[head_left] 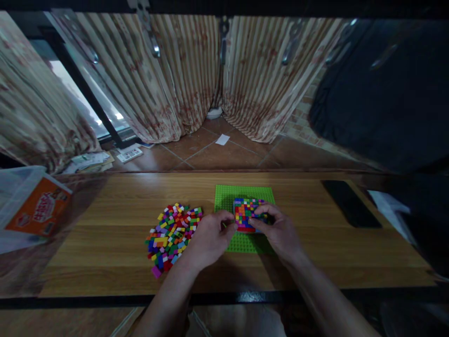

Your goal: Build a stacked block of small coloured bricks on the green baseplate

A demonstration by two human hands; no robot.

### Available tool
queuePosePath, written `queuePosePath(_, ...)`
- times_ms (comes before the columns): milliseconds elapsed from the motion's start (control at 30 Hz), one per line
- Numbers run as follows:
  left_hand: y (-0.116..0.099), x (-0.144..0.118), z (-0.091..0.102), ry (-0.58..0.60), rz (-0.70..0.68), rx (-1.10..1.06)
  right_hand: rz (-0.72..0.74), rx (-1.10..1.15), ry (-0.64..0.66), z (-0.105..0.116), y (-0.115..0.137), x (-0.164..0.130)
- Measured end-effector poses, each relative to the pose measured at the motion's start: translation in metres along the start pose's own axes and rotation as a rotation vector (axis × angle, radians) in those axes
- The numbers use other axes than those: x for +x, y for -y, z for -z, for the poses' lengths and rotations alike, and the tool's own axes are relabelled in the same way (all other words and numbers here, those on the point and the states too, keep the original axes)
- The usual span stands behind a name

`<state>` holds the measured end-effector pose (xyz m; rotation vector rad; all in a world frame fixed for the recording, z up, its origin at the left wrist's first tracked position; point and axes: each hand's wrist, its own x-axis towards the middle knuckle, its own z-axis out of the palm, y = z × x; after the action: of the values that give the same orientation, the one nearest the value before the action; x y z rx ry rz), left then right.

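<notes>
A green plate (228, 199) lay flat on the wooden tabletop (115, 252). On the green plate sat a block of many colours (247, 214), made of small bricks stuck together. The block was in the middle of the green plate, a little toward its right side.

The left hand (210, 238) rested at the left edge of the green plate. Its fingers (226, 219) were curled and touched the left side of the block. The right hand (278, 231) lay over the near right part of the green plate. Its fingers (266, 210) were bent over the right side and top of the block. So the block sat between the two hands, held from both sides.

Left of the green plate, just beside the left hand, lay a pile of loose bricks (171, 231) in many colours. Well to the right of the green plate lay a flat black phone (351, 203). Far to the left of the green plate stood a clear box (17, 187) with an orange label (38, 208).
</notes>
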<state>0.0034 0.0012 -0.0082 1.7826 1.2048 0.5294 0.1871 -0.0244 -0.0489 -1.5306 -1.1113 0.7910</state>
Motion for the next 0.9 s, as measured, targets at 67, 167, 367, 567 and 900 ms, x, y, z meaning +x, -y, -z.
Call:
queuePosePath(67, 0.004, 0.000, 0.004, -0.024, -0.014, 0.020, -0.002, -0.004, 0.013, 0.002, -0.001, -0.001)
queuePosePath(167, 0.017, 0.001, 0.021, -0.107, -0.016, 0.083, -0.041, -0.002, 0.018, 0.005, -0.005, 0.000)
queuePosePath(367, 0.043, 0.003, 0.052, -0.394, 0.109, 0.549, -0.126, 0.157, -0.135, 0.005, -0.003, 0.001)
queuePosePath(567, 0.040, 0.006, 0.044, -0.281, 0.032, 0.772, -0.180, 0.232, -0.153, 0.000, 0.004, -0.002)
queuePosePath(900, 0.039, 0.009, 0.040, -0.235, 0.108, 0.876, -0.188, 0.241, -0.147, 0.004, 0.001, -0.001)
